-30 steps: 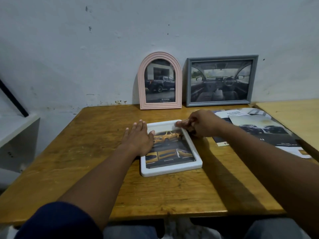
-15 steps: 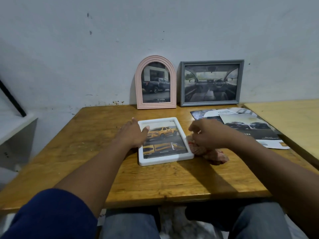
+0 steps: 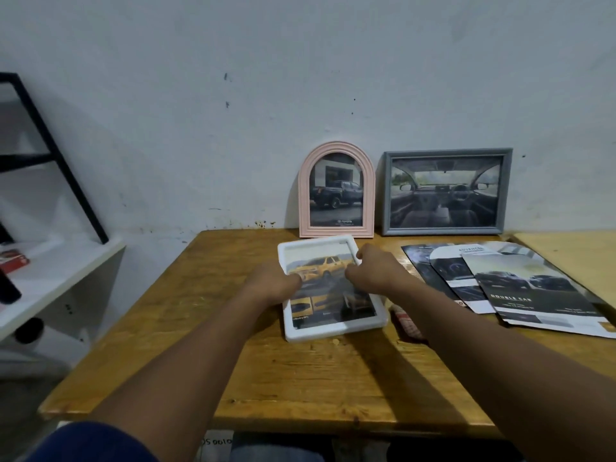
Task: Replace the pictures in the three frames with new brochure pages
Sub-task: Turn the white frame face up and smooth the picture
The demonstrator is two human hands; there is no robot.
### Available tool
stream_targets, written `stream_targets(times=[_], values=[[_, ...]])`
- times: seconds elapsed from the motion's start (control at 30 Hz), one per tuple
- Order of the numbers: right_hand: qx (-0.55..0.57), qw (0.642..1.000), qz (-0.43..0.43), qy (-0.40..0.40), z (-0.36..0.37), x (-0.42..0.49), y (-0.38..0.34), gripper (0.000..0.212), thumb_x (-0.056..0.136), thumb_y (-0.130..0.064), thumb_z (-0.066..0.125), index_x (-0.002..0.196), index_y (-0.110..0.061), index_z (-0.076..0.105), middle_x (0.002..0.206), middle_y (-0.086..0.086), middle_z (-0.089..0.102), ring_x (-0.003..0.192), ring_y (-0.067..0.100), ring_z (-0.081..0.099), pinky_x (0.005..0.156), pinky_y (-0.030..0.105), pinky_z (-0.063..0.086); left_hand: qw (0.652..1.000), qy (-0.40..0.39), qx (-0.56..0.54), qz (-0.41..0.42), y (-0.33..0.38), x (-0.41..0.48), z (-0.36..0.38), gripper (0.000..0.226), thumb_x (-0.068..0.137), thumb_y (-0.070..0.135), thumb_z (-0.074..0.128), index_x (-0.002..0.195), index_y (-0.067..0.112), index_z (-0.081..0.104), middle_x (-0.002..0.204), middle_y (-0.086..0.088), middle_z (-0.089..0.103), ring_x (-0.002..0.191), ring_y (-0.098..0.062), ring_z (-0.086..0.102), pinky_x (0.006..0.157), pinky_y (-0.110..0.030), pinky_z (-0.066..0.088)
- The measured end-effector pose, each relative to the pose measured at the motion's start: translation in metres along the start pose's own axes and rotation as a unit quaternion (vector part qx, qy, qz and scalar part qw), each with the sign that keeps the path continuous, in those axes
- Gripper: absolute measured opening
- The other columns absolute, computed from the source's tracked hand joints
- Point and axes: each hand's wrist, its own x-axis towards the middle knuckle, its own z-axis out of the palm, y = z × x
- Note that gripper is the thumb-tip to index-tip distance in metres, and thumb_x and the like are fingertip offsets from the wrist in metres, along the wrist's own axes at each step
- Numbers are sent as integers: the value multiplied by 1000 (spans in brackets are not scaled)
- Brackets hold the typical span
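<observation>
I have the left hand (image 3: 275,285) curled round the left edge of the white frame (image 3: 320,332), thumb on its front, and the right hand (image 3: 375,273) grasping its right edge. The frame sits mid-way across the wooden table (image 3: 300,378), showing a yellow pickup (image 3: 320,270). Behind it the pink arched frame (image 3: 336,190) and grey frame (image 3: 446,191) stand against the wall (image 3: 300,78); brochure pages (image 3: 520,288) fan out on the right, a red-and-white crumpled thing (image 3: 408,323) just beside the white frame
</observation>
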Motion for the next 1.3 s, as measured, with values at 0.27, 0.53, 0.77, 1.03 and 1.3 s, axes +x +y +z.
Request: stream_targets(times=[0.27,0.53,0.77,1.03,1.3], values=[[190,970,-146,48,0,9,-41,52,90,-18,66,136,-23,43,119,4,60,89,14,67,66,28,59,984,117,-3,132,19,11,-57,26,101,34,57,121,17,60,105,-2,67,88,-17,65,65,-25,58],[202,949,-231,73,29,41,-72,60,89,-15,67,141,-25,38,145,2,46,129,18,46,98,33,47,971,184,-58,143,11,40,-85,77,89,55,61,155,33,28,155,-3,46,137,-32,49,110,-53,45],[174,954,-240,45,58,95,-90,69,90,-12,67,145,-31,31,157,0,34,135,19,42,91,20,38,970,200,-66,121,0,87,-99,85,100,26,61,162,32,4,164,-3,30,145,-31,39,113,-45,41],[178,956,-233,17,87,152,-95,80,87,-12,67,151,-34,23,164,-8,15,144,25,32,110,46,42,975,183,-45,117,-13,150,-111,87,100,14,56,161,38,-1,165,-2,27,144,-30,38,113,-50,43],[145,966,-210,41,104,175,-87,77,89,-16,67,151,-30,24,166,-6,6,148,23,23,116,45,33,977,175,-16,124,-15,189,-102,87,101,12,54,161,37,-4,167,-2,21,142,-27,40,97,-32,49]])
